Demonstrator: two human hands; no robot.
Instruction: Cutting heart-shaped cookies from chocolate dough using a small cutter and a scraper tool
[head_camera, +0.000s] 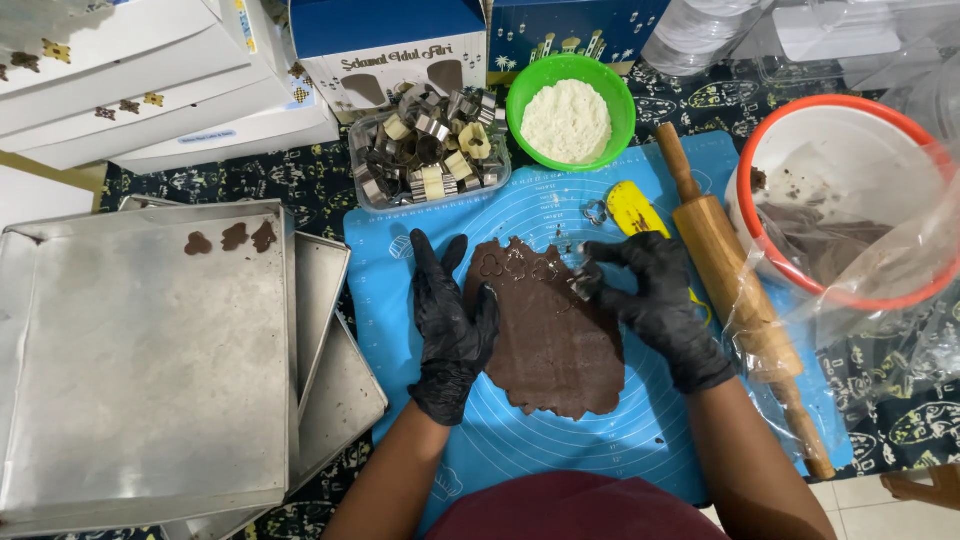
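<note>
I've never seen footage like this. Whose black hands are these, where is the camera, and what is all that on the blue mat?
No machine here: a person in black gloves, filmed by a camera on their head looking down. The left hand rests flat on the edge of a rolled brown dough sheet on the blue mat. The right hand presses a small cutter into the dough. Nearby lie a rolling pin, a green bowl of flour and a metal tray with three cut shapes.

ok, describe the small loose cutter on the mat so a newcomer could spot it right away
Start at the blue mat, then go to its top edge just below the green bowl of flour. The small metal cutter lies alone there, left of the yellow scraper. Unlike the cutters heaped in the clear tub, it sits loose on the mat.
</note>
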